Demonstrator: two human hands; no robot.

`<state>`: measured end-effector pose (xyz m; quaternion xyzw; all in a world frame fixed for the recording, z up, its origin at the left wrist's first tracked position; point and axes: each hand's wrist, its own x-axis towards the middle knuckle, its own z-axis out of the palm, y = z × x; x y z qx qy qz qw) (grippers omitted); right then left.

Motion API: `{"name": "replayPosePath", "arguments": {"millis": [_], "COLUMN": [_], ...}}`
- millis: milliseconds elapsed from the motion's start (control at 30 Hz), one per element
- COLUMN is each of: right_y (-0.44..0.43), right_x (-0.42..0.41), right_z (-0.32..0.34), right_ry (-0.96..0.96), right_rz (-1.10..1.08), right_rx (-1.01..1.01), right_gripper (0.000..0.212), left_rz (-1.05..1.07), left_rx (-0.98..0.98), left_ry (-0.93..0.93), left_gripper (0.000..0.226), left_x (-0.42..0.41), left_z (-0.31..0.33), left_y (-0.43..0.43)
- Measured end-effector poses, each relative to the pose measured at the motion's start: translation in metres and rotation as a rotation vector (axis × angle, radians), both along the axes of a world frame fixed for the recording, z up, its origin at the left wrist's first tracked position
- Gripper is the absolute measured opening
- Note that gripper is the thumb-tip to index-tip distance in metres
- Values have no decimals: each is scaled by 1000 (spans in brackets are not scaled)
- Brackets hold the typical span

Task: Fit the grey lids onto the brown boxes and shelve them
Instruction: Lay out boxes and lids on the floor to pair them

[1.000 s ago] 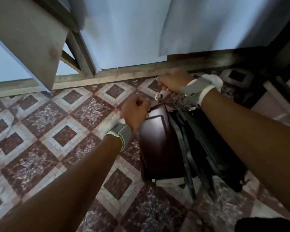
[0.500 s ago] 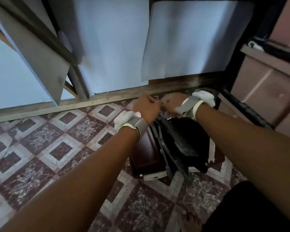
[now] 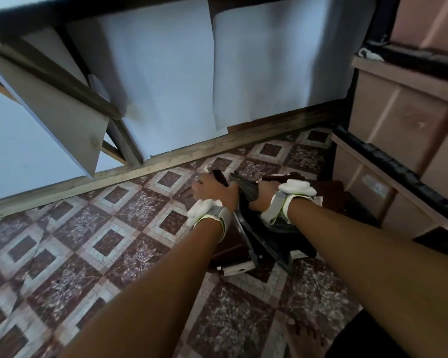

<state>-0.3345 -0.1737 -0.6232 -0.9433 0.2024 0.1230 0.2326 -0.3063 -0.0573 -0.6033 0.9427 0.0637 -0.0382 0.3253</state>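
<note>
Both hands are low over the floor [image 3: 93, 228], at about 5 o'clock from the middle of the view. The left hand [image 3: 214, 189] has its fingers curled round the far edge of the brown box [image 3: 229, 244]. The right hand [image 3: 263, 196], just beside it at 3 o'clock, looks curled round the far end of a grey lid [image 3: 246, 189] that leans on the box. A second ago the hands were apart, with the left hand nearer on the box. Now they have come together at the far end. I think the person is getting a good hold to fit the lid. No lid is on this box yet. Stacked boxes [image 3: 398, 125] wait at 3 o'clock.
</note>
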Motion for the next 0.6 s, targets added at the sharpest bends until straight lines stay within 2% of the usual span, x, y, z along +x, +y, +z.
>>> {"name": "replayPosePath", "arguments": {"millis": [100,167,300,367,433,533,600], "right_y": [0,0,-14,-16,-17,-12,-3], "right_x": [4,7,10,15,15,10,6], "right_z": [-1,6,29,39,49,65,80], "right_ry": [6,-53,-226,-295,-331,-402,-469], "right_rz": [24,14,-67,-88,-85,-83,-55], "right_rx": [-23,-62,-233,-279,-316,-332,-364], "right_gripper": [49,41,28,21,27,20,23], "left_rz": [-141,-185,-200,-182,-144,-152,-161], "left_rx": [8,0,-72,-368,-625,-777,-809], "left_ry": [-122,-145,9,219,406,464,415], "left_gripper": [59,56,52,47,38,50,58], "left_x": [12,20,26,31,33,37,41], "left_z": [20,29,35,33,35,47,64], "left_y": [-12,-26,-50,-57,-60,-58,-47]}}
